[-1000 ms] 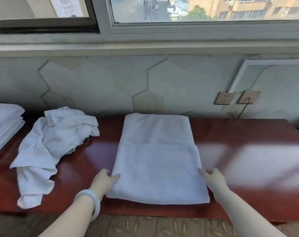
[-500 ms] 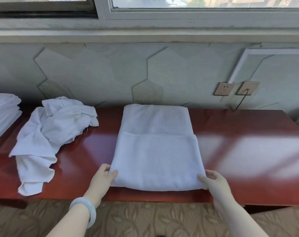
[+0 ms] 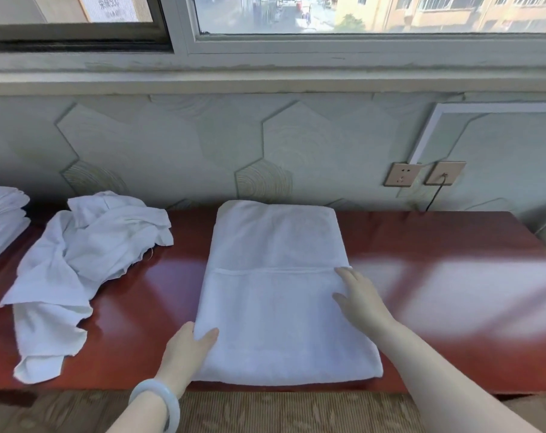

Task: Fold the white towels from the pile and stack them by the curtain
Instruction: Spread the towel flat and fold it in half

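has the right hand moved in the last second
Yes. The right hand left the folded towel's near right corner and went away from the table's front edge, toward the wall.

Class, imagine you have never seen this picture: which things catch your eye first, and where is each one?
The folded white towel lies in the middle of the red-brown table, with the left hand pinching its near left corner and the right hand resting flat on its right edge. To its left sprawls a crumpled pile of white towels, and a neat stack of folded towels shows at the far left edge.
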A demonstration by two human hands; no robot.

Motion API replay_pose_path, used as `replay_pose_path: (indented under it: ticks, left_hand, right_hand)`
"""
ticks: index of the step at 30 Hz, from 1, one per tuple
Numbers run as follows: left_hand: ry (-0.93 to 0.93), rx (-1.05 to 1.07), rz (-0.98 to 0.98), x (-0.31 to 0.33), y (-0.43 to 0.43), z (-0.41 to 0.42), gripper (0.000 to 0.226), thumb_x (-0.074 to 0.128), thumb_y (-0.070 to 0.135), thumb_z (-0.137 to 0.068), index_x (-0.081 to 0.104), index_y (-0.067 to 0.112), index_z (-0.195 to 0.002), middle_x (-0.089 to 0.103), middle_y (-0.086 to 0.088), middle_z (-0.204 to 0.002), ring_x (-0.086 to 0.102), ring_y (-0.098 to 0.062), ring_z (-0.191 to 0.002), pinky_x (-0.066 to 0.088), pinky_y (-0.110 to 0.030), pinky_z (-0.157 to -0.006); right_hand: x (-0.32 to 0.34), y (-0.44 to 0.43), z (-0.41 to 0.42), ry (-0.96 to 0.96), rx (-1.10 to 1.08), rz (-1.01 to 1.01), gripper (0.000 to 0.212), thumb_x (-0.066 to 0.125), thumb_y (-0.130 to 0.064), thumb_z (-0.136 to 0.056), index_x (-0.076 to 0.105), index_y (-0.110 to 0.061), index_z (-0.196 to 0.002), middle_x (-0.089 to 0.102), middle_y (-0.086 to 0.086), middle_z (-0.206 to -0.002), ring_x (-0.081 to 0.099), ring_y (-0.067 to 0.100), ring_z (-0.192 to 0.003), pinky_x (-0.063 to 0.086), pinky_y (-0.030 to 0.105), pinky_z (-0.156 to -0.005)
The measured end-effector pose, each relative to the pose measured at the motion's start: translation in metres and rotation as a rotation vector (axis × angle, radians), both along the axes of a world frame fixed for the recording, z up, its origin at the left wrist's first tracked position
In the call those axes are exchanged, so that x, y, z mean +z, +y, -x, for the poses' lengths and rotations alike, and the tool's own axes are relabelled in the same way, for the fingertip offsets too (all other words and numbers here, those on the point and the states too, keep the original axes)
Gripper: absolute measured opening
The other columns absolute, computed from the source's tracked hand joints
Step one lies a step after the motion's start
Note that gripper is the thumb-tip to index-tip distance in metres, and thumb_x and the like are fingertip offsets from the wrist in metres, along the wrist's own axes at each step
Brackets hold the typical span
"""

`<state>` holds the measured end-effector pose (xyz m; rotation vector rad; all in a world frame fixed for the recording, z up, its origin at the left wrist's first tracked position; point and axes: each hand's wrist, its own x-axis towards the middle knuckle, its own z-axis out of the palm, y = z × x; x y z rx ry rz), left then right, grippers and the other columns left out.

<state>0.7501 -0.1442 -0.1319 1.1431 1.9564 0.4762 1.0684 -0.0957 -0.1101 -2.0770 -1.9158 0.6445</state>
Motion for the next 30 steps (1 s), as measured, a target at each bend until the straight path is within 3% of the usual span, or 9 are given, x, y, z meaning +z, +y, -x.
replay_pose_path:
  ticks: [4,6,8,11,14,17,19,24,30]
  left_hand:
    - [0.022,0.055,-0.081,0.005,0.031,-0.014,0.034,0.063,0.036,-0.092,0.048,0.009,-0.105,0.057,-0.003,-0.099,0.055,-0.022,-0.087,0.035,-0.028,-0.061]
    - [-0.005,0.103,-0.053,0.002,0.047,-0.014,0.035,0.064,0.038,-0.091,0.050,0.008,-0.101,0.056,-0.004,-0.095,0.054,-0.022,-0.083,0.034,-0.030,-0.060]
    - [-0.003,0.117,-0.051,-0.007,0.056,-0.011,0.030,0.064,0.034,-0.092,0.050,0.008,-0.086,0.055,-0.004,-0.083,0.050,-0.020,-0.071,0.032,-0.030,-0.056]
    - [0.016,0.145,-0.135,-0.023,0.055,-0.006,0.029,0.059,0.025,-0.095,0.047,0.005,-0.078,0.056,-0.008,-0.076,0.047,-0.023,-0.066,0.032,-0.034,-0.058]
    - [0.050,0.164,-0.258,-0.036,0.041,-0.009,0.024,0.054,0.027,-0.097,0.048,0.010,-0.081,0.058,-0.006,-0.076,0.052,-0.025,-0.071,0.033,-0.037,-0.060]
    - [0.074,0.187,-0.316,-0.045,0.038,-0.010,0.023,0.054,0.028,-0.097,0.048,0.012,-0.081,0.059,-0.006,-0.075,0.053,-0.030,-0.074,0.034,-0.038,-0.064]
    - [0.079,0.184,-0.317,-0.047,0.039,-0.009,0.024,0.055,0.029,-0.097,0.049,0.012,-0.081,0.059,-0.006,-0.075,0.054,-0.031,-0.075,0.036,-0.038,-0.065]
    - [0.064,0.180,-0.291,-0.044,0.040,-0.011,0.027,0.054,0.032,-0.097,0.049,0.012,-0.080,0.059,-0.007,-0.075,0.054,-0.031,-0.075,0.037,-0.038,-0.066]
    - [-0.039,0.101,-0.132,-0.026,0.042,0.004,0.029,0.061,0.035,-0.093,0.055,0.011,-0.080,0.060,-0.004,-0.077,0.054,-0.022,-0.070,0.038,-0.035,-0.060]
  right_hand:
    - [-0.006,0.052,0.010,-0.172,0.268,0.161,0.062,0.051,-0.026,-0.097,0.024,-0.019,-0.152,0.027,-0.001,-0.157,0.022,0.015,-0.145,0.006,0.038,-0.119]
    - [-0.012,0.071,0.011,-0.242,0.299,0.237,0.065,0.058,-0.037,-0.092,0.030,-0.020,-0.149,0.035,0.001,-0.151,0.029,0.018,-0.141,0.013,0.043,-0.117]
    - [-0.014,0.085,0.010,-0.348,0.313,0.279,0.061,0.064,-0.049,-0.083,0.045,-0.021,-0.135,0.049,0.001,-0.134,0.041,0.021,-0.127,0.026,0.040,-0.102]
    - [-0.010,0.099,-0.002,-0.428,0.319,0.358,0.046,0.069,-0.062,-0.072,0.057,-0.026,-0.097,0.061,-0.003,-0.106,0.052,0.020,-0.108,0.028,0.034,-0.083]
    - [-0.006,0.103,-0.029,-0.054,0.184,0.504,0.040,0.079,-0.054,-0.065,0.068,-0.021,-0.083,0.064,-0.005,-0.091,0.059,0.016,-0.094,0.041,0.028,-0.075]
    - [-0.002,0.095,-0.050,0.534,-0.012,0.592,0.056,0.087,-0.047,-0.056,0.070,-0.008,-0.093,0.069,0.003,-0.094,0.061,0.016,-0.085,0.044,0.029,-0.078]
    - [-0.007,0.081,-0.060,0.800,-0.133,0.660,0.055,0.084,-0.038,-0.065,0.068,-0.005,-0.107,0.072,0.009,-0.107,0.065,0.022,-0.091,0.051,0.032,-0.080]
    - [-0.013,0.020,-0.064,0.777,-0.096,0.789,0.046,0.079,-0.026,-0.076,0.067,-0.004,-0.115,0.072,0.004,-0.109,0.067,0.020,-0.099,0.050,0.030,-0.088]
    - [-0.005,-0.031,-0.052,1.021,-0.340,0.557,0.026,0.062,-0.021,-0.093,0.066,-0.008,-0.114,0.072,0.010,-0.112,0.067,0.029,-0.105,0.052,0.042,-0.092]
